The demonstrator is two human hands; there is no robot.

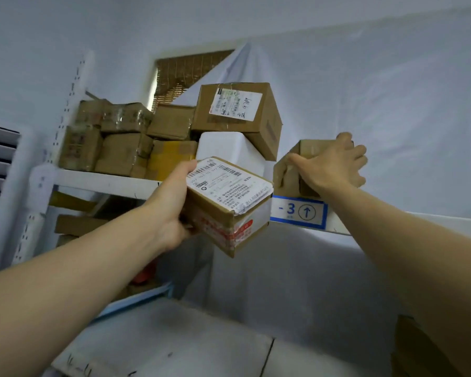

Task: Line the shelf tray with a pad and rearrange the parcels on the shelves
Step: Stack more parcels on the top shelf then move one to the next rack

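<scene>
Labelled brown cardboard parcel (229,202) gripped by left hand (172,208), held off white shelf edge (106,183); small plain cardboard box (299,170) clasped by right hand (335,167) at shelf end, open room rightward.

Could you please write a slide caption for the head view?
Left hand holds a labelled parcel while right hand grasps a small box on the shelf marked 3.

The left hand (172,210) hid the near side of the labelled parcel (229,202), whose print was too blurred to read. The right hand (335,165) covered much of a small brown box (288,172). Both forearms ran off the bottom edge. Parcels on the lower shelf (76,224) lay shadowed, indistinct.
</scene>
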